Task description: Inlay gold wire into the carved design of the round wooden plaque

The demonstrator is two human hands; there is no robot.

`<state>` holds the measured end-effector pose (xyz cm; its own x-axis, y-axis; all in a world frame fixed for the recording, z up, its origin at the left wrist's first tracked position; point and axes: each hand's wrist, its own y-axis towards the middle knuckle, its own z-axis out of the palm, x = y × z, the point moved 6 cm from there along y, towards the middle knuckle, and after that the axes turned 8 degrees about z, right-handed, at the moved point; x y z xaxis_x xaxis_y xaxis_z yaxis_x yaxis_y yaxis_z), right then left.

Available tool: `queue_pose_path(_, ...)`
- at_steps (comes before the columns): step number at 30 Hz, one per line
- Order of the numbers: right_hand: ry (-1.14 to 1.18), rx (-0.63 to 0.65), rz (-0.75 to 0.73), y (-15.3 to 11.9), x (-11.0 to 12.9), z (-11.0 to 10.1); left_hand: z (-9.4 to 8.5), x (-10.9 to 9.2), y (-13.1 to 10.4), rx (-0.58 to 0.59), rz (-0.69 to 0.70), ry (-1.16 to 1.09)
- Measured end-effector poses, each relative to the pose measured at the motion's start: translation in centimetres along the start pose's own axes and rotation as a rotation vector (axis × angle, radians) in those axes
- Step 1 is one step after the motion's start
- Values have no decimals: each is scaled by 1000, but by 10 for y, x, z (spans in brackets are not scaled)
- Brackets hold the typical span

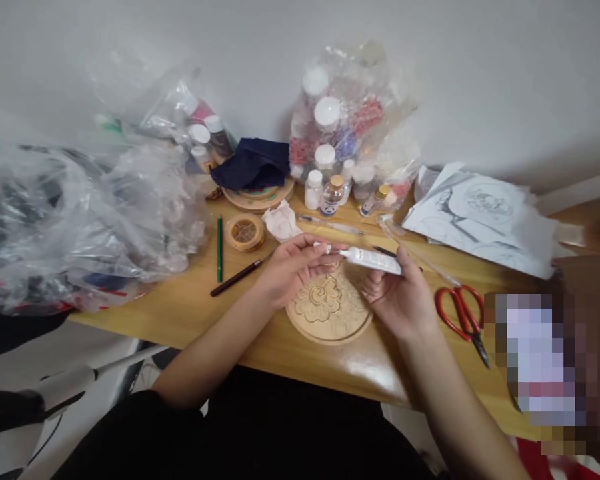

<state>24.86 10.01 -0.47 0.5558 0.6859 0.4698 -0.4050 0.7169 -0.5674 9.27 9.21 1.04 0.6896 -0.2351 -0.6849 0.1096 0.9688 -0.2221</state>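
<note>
My right hand (400,293) is closed round a white tube (375,260), which lies nearly level with its nozzle pointing left. At the nozzle's tip my left hand (295,267) pinches a small white cap (323,247). The cap and the nozzle are close together; whether they touch is hard to tell. Below both hands a round wooden disc (330,323) rests on the table, with a gold raised flower outline on its left part and drawn lines on its right. My hands hide the disc's upper edge in part.
Red-handled scissors (461,313) lie at the right, below paper drawings (485,213). Behind stand small bottles (333,195) and bagged jars (327,113). A gold wire spool (245,232), green pencil (219,250) and crumpled tissue (281,220) lie left of centre, beside plastic bags (90,220).
</note>
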Motion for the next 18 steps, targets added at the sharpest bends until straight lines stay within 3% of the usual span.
queue_pose_path(18, -6, -17, -19, 0, 3, -1, -2, 1, 1, -47, 1, 23)
